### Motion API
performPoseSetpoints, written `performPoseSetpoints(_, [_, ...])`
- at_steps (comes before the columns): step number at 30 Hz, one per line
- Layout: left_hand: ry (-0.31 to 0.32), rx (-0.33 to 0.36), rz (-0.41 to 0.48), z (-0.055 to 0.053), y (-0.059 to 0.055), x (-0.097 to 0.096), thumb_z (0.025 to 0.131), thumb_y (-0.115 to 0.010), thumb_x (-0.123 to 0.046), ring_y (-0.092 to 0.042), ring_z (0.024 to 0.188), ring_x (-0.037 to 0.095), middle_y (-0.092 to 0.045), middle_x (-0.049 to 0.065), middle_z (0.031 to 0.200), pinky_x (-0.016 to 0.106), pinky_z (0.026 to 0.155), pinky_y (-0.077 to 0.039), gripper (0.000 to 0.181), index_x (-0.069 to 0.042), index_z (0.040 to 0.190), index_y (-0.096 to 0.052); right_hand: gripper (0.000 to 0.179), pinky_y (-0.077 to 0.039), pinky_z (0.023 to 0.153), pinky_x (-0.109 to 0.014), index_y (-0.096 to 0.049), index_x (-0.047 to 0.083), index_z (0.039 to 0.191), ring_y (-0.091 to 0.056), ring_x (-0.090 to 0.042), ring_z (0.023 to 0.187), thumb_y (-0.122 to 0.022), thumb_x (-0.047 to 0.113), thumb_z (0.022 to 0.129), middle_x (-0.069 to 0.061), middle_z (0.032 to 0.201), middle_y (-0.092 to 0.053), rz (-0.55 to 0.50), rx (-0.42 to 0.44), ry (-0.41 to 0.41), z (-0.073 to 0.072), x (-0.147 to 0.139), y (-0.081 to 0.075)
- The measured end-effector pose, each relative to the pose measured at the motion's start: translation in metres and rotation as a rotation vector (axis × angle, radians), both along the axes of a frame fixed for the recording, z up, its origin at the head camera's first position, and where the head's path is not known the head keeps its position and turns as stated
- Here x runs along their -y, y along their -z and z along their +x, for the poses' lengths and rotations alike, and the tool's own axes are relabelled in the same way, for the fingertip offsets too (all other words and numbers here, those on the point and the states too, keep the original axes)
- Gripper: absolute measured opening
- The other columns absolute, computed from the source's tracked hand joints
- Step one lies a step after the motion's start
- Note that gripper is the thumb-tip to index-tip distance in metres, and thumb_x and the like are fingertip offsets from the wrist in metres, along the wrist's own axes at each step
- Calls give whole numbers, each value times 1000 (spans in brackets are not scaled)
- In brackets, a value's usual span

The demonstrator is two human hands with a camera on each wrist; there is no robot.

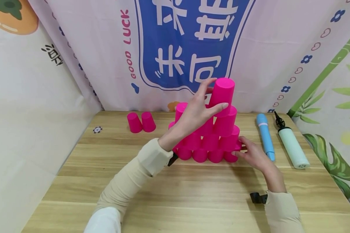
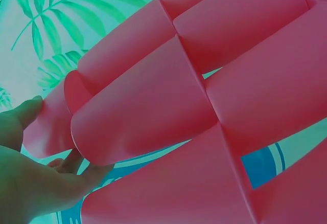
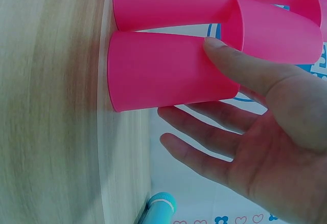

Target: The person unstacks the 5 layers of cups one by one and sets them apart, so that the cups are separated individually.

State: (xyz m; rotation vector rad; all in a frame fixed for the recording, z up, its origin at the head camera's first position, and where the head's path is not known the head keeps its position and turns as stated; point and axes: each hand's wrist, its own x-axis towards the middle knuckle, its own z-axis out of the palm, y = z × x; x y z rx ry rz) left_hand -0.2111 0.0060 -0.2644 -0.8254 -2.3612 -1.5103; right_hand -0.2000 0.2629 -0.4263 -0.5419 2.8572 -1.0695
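Upside-down pink cups (image 1: pixel 210 142) stand stacked in a pyramid of several rows. At its top right, my left hand (image 1: pixel 196 111) holds a pink cup (image 1: pixel 225 90) between thumb and fingers. In the left wrist view, that held cup (image 2: pixel 48 124) has its rim right at the narrow end of a cup in the row beneath. My right hand (image 1: pixel 252 154) is at the pyramid's lower right corner. The right wrist view shows its thumb on the side of the end bottom-row cup (image 3: pixel 163 70), its fingers along the opposite side.
Two more pink cups (image 1: pixel 141 122) stand upside down at the back left, near a small round chip (image 1: pixel 97 129). To the right lie a blue cylindrical tool (image 1: pixel 265 136) and a pale green pump (image 1: pixel 293 147) with a black nozzle. A printed cloth (image 1: pixel 105 48) hangs behind the wooden table (image 1: pixel 192 200).
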Motion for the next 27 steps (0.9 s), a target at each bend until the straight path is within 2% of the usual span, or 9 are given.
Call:
performPoseSetpoints(4, [-4,-68,79,5,-4,9,84,-75,-20,-50,118,15,-50,7,131,26,97,-45,78,-12,147,-29,53,-50,89,-53,-45,0,133,-58,-41,107,-70,15,88,-20,116,-61,-11,-10,-11,0,1,1])
performPoseSetpoints(9, [-49,-182,204,14,-17,33,85,-73,-13,-51,115,18,-49,10,130,28,93,-48,72,-6,144,-32,50,-51,88,-53,-47,-1,130,-59,-41,105,-71,13,88,-20,113,-62,-35,-32,-27,-1,3,1])
performPoseSetpoints(14, [-163,-302,303,20,-27,69,84,-73,-12,-53,114,17,-50,8,130,33,90,-51,69,-4,141,-36,49,-51,87,-53,-48,0,129,-60,-40,104,-71,14,88,-19,113,-62,-29,-45,-18,-1,3,0])
performPoseSetpoints(17, [-260,-330,360,22,-27,94,83,-72,-12,-53,113,17,-52,6,128,33,87,-51,66,-4,139,-39,50,-51,87,-54,-48,0,129,-60,-41,105,-71,16,88,-20,113,-62,-30,-42,-21,-1,3,-1])
performPoseSetpoints(20, [-375,-305,397,23,-24,118,83,-71,-13,-53,112,18,-53,5,126,32,87,-50,62,-5,137,-40,50,-50,88,-54,-47,0,130,-58,-41,106,-70,16,89,-21,115,-61,-39,-20,-21,-1,1,-1])
performPoseSetpoints(22, [-446,-277,403,23,-18,134,83,-70,-14,-52,113,19,-52,6,127,32,88,-49,61,-5,136,-41,50,-50,89,-54,-46,0,131,-57,-41,108,-69,16,89,-20,117,-60,-44,-9,-20,0,1,-1])
performPoseSetpoints(24, [-508,-229,404,22,-8,148,83,-70,-15,-50,115,19,-51,5,127,33,90,-47,61,-7,136,-41,51,-49,89,-54,-45,0,132,-57,-41,108,-69,16,90,-21,118,-60,-44,-2,-18,0,0,0])
performPoseSetpoints(27, [-559,-134,399,19,12,167,85,-70,-16,-47,117,18,-48,3,130,36,93,-45,61,-12,137,-39,51,-49,90,-54,-45,0,132,-57,-41,108,-69,16,89,-21,118,-60,-35,-3,-12,0,0,1])
